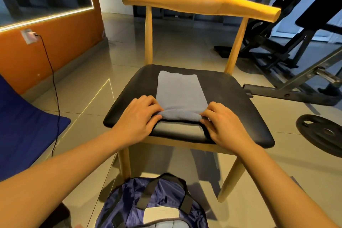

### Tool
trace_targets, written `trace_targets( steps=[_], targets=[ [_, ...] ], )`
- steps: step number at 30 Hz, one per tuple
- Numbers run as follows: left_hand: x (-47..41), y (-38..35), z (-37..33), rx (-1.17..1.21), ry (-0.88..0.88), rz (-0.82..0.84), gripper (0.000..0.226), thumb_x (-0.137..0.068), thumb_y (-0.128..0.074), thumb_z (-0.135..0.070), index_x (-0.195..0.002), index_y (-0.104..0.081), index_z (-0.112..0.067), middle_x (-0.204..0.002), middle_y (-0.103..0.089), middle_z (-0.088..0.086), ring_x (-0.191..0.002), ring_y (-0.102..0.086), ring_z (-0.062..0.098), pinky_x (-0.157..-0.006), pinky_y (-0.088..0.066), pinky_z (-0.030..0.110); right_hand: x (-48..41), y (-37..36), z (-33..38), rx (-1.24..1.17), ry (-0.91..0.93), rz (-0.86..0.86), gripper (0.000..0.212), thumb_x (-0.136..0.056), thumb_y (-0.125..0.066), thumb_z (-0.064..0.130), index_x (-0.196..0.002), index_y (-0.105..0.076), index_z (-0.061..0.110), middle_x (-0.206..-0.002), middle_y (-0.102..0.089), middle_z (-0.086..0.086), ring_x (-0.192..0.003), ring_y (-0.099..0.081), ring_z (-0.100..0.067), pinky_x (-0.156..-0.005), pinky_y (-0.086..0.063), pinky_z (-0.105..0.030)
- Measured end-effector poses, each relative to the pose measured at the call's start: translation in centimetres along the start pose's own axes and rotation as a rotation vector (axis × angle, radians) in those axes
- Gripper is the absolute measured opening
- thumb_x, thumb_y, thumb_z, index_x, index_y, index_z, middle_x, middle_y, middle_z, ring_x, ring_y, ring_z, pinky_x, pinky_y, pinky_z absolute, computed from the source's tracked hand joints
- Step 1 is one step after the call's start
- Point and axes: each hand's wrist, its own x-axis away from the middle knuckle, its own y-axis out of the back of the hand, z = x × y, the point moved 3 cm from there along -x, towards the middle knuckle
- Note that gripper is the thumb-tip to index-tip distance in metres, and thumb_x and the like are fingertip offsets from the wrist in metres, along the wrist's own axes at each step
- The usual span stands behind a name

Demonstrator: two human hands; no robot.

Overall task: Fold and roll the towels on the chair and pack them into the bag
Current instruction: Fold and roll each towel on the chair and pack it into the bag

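– Where's the towel at?
– The blue-grey towel (180, 90) lies as a long folded strip down the middle of the black chair seat (240, 109). Its near end is turned up into a first small roll. The left hand (137, 116) grips one end of that roll and the right hand (224, 122) the other, fingers curled over it, with the hands apart and the roll between them

– What could spoil it from here?
– If one hand runs ahead of the other, I'd expect a cone and not a cylinder. The seat looks slick, so the strip may slide toward the backrest rather than wind up. A slack first turn would likely spring open once it's lifted. There's also a grey piece with dark edging (177, 129) right under the roll. It may be another towel, I can't be sure, and its edge could get caught up in the roll

– And the bag?
– The blue bag (129, 200) sits on the floor just in front of the chair, its mouth open between black straps (146, 193). Something pale (161, 214) shows inside, maybe towels, but I can't tell. Off to the right a weight plate (322, 133) lies flat on the tiles
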Motion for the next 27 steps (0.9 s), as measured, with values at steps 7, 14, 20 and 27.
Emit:
trace_targets(
  steps=[7,14,20,27],
  targets=[
    [-0.8,-0.3,1.3,0.186,0.248,0.097,0.02,-0.106,-0.043,-0.038,-0.096,-0.057,-0.028,-0.106,-0.046,-0.012,-0.099,-0.041,0.008,-0.094,-0.042,0.035,-1.6,0.0,-0.2,-0.107,-0.114,0.146,0.036,-0.108,-0.035,0.031,-0.082,-0.056,0.017,-0.085,-0.045,0.004,-0.082,-0.045,-0.017,-0.077,-0.042,-0.039],
    [-1.7,0.8,2.4,0.288,0.392,-0.001,0.033,-0.091,-0.067,-0.049,-0.069,-0.069,-0.023,-0.075,-0.064,-0.008,-0.078,-0.059,0.011,-0.074,-0.047,0.029,-2.0,0.5,-0.9,-0.17,-0.181,0.043,0.029,-0.097,-0.059,0.044,-0.078,-0.059,0.023,-0.083,-0.051,0.007,-0.077,-0.05,-0.012,-0.065,-0.043,-0.031],
    [-0.7,1.3,1.3,0.185,0.078,-0.119,0.008,-0.094,-0.068,-0.032,-0.096,-0.075,-0.028,-0.095,-0.059,-0.018,-0.092,-0.053,0.005,-0.08,-0.052,0.026,-0.7,0.3,0.2,-0.16,0.0,-0.125,0.013,-0.097,-0.065,0.028,-0.09,-0.072,0.019,-0.092,-0.057,0.006,-0.082,-0.054,-0.016,-0.07,-0.051,-0.04],
    [-0.2,0.6,2.2,0.113,0.041,0.014,0.031,-0.094,-0.062,-0.05,-0.118,-0.066,-0.031,-0.117,-0.056,-0.016,-0.109,-0.045,0.003,-0.095,-0.044,0.03,0.0,0.1,0.0,-0.098,0.018,-0.018,0.022,-0.097,-0.063,0.037,-0.11,-0.066,0.021,-0.103,-0.058,0.006,-0.091,-0.053,-0.015,-0.079,-0.046,-0.031]
  ],
)
